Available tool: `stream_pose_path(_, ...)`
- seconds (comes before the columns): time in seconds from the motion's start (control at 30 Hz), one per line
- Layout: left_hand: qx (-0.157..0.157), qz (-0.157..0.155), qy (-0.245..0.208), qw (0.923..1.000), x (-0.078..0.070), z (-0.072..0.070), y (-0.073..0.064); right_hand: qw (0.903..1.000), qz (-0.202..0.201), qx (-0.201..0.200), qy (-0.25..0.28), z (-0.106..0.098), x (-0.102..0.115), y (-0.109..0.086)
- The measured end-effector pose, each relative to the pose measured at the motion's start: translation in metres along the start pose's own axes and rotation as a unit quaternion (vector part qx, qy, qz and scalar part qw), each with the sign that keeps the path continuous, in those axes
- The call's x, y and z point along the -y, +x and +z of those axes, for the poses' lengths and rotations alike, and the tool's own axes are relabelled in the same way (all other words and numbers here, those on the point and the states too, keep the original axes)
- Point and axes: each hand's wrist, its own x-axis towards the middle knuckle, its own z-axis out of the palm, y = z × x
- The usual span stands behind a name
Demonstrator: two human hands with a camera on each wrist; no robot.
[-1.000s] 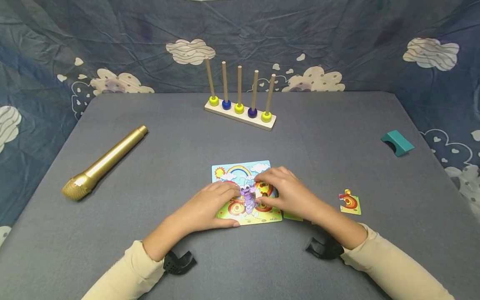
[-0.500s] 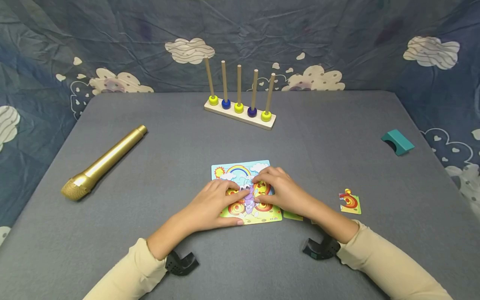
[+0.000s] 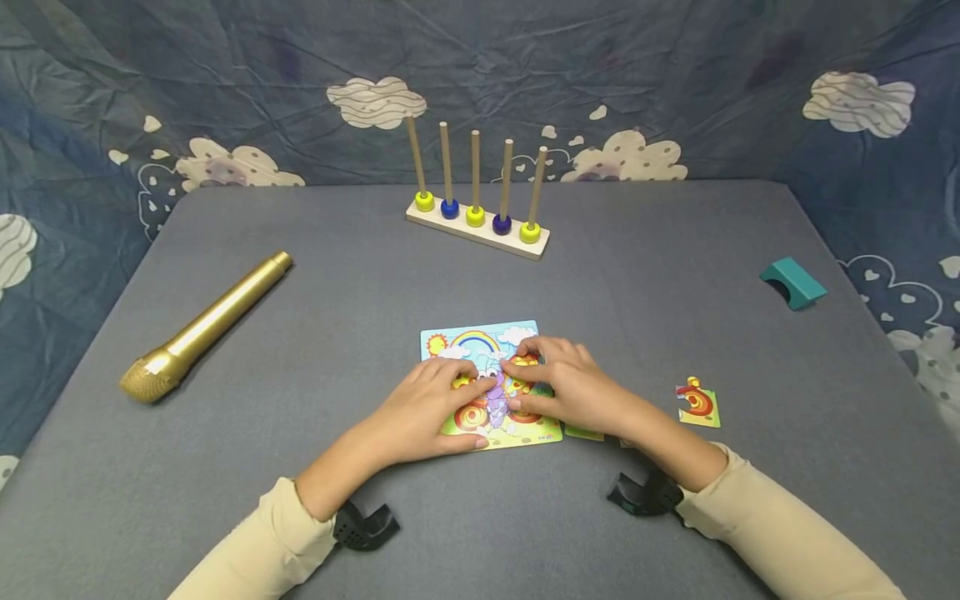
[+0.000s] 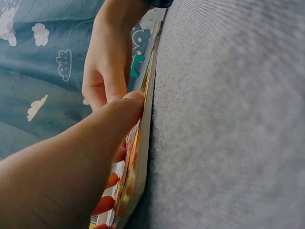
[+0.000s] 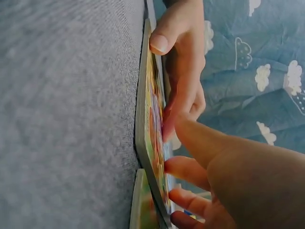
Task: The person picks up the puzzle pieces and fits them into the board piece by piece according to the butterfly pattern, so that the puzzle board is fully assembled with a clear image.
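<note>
A jigsaw puzzle with a sun, a rainbow and a purple cartoon figure lies flat on the table in front of me. My left hand rests on its left part, the index fingertip on the purple figure and the thumb along the near edge. From the right, my right hand touches the picture with thumb and fingers spread over the orange and yellow pieces. In the right wrist view its fingers reach the puzzle's surface. The palms and knuckles hide parts of the picture.
A loose puzzle piece with a red swirl lies to the right. Another green-edged piece shows beside the puzzle, partly covered by the right hand. Farther out are a gold microphone, a peg stacker with beads and a teal arch block.
My left index finger has stretched right onto the purple figure. The right hand's fingers have shifted slightly and spread over the pieces. The loose piece at the right stays put.
</note>
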Motion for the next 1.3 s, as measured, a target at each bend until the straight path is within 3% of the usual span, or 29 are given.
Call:
stream_pose_path(0.13, 0.006, -0.005, 0.003, 1.0, -0.002, -0.001, 0.0, 0.9998, -0.004, 0.021, 0.002, -0.001, -0.002, -0.004)
stream_pose_path(0.3, 0.007, -0.003, -0.005, 1.0, -0.001, -0.001, -0.001, 0.9966, 0.011, 0.025, 0.078, -0.008, -0.006, -0.01)
stream_pose_path(0.43, -0.006, 0.0, -0.028, 0.9996, 0.003, 0.0, -0.006, 0.9925, 0.021, 0.001, 0.12, -0.021, -0.005, -0.017)
stream_pose_path(0.57, -0.036, -0.008, -0.048, 0.9982, 0.007, -0.004, -0.015, 0.992, 0.014, -0.045, 0.117, -0.034, -0.003, -0.029)
stream_pose_path(0.8, -0.054, -0.07, -0.043, 0.9952, 0.01, -0.011, -0.04, 0.9901, 0.034, -0.089, 0.103, -0.039, -0.006, -0.058)
stream_pose_path(1.03, -0.05, -0.129, -0.083, 0.987, 0.009, -0.005, -0.055, 0.9912, 0.059, -0.066, 0.098, -0.031, -0.015, -0.073)
stream_pose_path(1.3, -0.032, -0.134, -0.096, 0.9858, 0.013, -0.002, -0.058, 0.9935, 0.07, -0.023, 0.087, -0.019, -0.03, -0.074)
